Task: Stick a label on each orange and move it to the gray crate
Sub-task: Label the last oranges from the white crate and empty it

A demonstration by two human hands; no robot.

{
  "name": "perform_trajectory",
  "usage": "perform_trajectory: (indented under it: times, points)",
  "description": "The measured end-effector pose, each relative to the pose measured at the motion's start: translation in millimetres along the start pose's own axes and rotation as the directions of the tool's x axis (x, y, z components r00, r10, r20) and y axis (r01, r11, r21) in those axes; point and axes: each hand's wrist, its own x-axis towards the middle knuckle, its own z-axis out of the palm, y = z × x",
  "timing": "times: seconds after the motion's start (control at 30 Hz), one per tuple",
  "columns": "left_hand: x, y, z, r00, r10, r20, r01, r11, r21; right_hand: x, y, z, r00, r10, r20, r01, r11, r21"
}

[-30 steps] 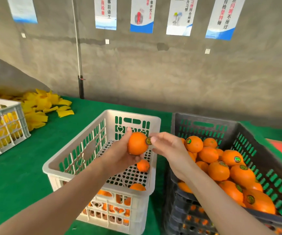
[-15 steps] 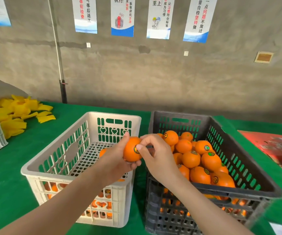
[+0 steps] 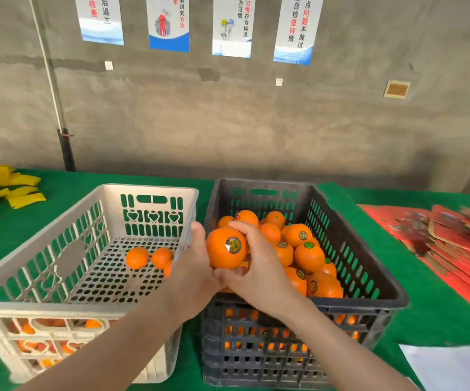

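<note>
Step in hand: the sticking part is looking finished for this fruit, since a round label (image 3: 233, 245) is lying flat on the orange (image 3: 219, 258). The move into the gray crate (image 3: 369, 249) is what appears to be getting under way.
Orange: it is hanging in the air between both hands, above the near left corner of the gray crate, just beside the white crate (image 3: 58, 230), with the label facing the camera.
Left hand (image 3: 191, 272): it is gripping the orange from the left, thumb standing up along its side and fingers going round behind the fruit, out of sight.
Right hand (image 3: 262, 275): it is curling its fingers over the top and right side of the orange, with the thumb tucking in underneath.
Gray crate: it is holding a heap of labelled oranges (image 3: 308, 256) that is reaching close to the rim.
White crate: a few bare oranges (image 3: 137, 258) are lying on its perforated floor, waiting for labels.
Next move: one hand is going to have to take the full weight while the other lets go. The fruit then needs lowering onto the heap rather than dropping, into a hollow so it is not rolling off.
Worktop (image 3: 439, 311): its green cover is carrying both crates side by side.
</note>
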Motion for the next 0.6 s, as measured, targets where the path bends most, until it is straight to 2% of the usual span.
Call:
perform_trajectory:
  times: [0.1,0.13,0.17,0.2,0.23,0.27,0.33,0.43,0.53,0.6]
  points:
    - [11,-12,16,0.983,0.120,-0.141,-0.056,0.918,0.393,25,27,-25,0.994,0.016,-0.112,-0.027,0.995,-0.097]
    - [15,-18,18,0.979,0.182,-0.094,-0.093,0.804,0.587,38,40,-33,0.988,0.055,-0.146,-0.074,0.989,-0.131]
    - [19,-23,18,0.975,0.224,0.002,-0.138,0.593,0.794,54,54,-41,0.978,0.115,-0.172,-0.144,0.975,-0.167]
    - [23,-29,19,0.978,0.192,0.084,-0.151,0.367,0.918,70,69,-49,0.964,0.185,-0.191,-0.223,0.954,-0.200]
    - [24,-32,19,0.975,0.159,0.155,-0.181,0.159,0.971,85,85,-56,0.945,0.255,-0.204,-0.299,0.927,-0.225]
    - [26,-34,19,0.980,0.111,0.166,-0.176,0.084,0.981,98,101,-62,0.923,0.321,-0.211,-0.368,0.897,-0.246]
    - [31,-35,20,0.994,0.051,0.101,-0.105,0.096,0.990,116,131,-68,0.877,0.429,-0.215,-0.478,0.820,-0.315]
    - [34,-36,20,0.998,0.039,0.047,-0.051,0.114,0.992,129,166,-64,0.821,0.522,-0.233,-0.569,0.708,-0.419]
    - [34,-38,20,0.997,0.071,0.025,-0.033,0.112,0.993,132,186,-60,0.772,0.598,-0.216,-0.628,0.665,-0.404]
    - [35,-38,19,0.996,0.089,0.015,-0.026,0.115,0.993,132,189,-59,0.766,0.613,-0.195,-0.627,0.645,-0.436]
